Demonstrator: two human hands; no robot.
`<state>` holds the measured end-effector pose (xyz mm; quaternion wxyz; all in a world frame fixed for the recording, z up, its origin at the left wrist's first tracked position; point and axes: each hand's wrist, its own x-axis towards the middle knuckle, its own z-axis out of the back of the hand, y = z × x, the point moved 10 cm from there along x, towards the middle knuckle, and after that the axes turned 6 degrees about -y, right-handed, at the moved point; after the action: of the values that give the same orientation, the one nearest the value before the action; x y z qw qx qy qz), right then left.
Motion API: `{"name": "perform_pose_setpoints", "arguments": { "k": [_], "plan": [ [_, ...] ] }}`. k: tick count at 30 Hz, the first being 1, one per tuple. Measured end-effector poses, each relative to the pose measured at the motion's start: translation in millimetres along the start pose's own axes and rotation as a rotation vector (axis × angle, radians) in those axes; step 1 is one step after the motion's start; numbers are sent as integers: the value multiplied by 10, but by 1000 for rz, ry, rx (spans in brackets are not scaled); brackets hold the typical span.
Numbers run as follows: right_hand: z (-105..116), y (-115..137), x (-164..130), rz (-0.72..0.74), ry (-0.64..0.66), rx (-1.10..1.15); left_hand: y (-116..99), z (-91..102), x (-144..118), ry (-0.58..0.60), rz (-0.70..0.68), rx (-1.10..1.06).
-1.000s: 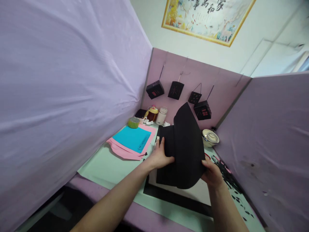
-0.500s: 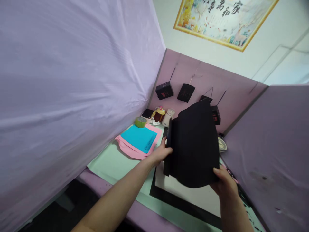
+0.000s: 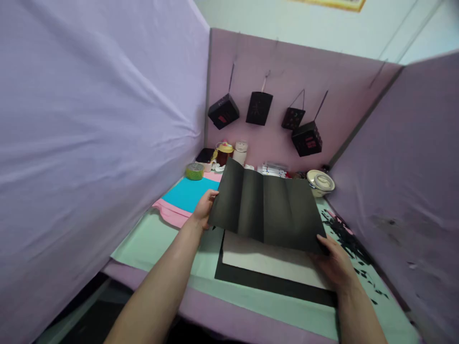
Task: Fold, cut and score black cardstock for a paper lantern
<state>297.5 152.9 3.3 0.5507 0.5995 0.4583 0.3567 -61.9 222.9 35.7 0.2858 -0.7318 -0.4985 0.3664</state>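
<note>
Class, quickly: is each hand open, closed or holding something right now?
Left hand: holding the creased black sheet by its left edge.
Right hand: holding the same sheet near its lower right corner.

Single view from head, facing forward and down; black sheet (image 3: 274, 210) near, pink panel (image 3: 351, 95) beyond.

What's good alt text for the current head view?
A person's left hand and right hand hold up a creased black sheet by opposite sides above a whitish sheet on a pale green tabletop. A blue sheet and pink sheet lie to the left, black scraps to the right; four dark ornaments hang behind.
</note>
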Motion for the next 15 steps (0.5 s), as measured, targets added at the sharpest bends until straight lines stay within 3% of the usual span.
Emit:
{"name": "perform_pose_setpoints", "arguments": {
  "k": [2,4,7,9,11,15],
  "plan": [
    [71,31,-26,69,-39,-136,52,77,57,-110,-55,274],
    [211,95,-48,156,-150,-276,-47,141,87,-258,-253,622],
    [330,344,-148,451,-335,-664,-212,149,35,-460,-513,1015],
    [214,448,-243,689,-339,-907,-216,146,38,-469,-535,1066],
    [48,378,-291,835,-217,-1008,-159,188,83,-427,-448,987],
    [-163,-14,-278,888,9,-1186,-38,244,201,-330,-295,877]
  ]
}}
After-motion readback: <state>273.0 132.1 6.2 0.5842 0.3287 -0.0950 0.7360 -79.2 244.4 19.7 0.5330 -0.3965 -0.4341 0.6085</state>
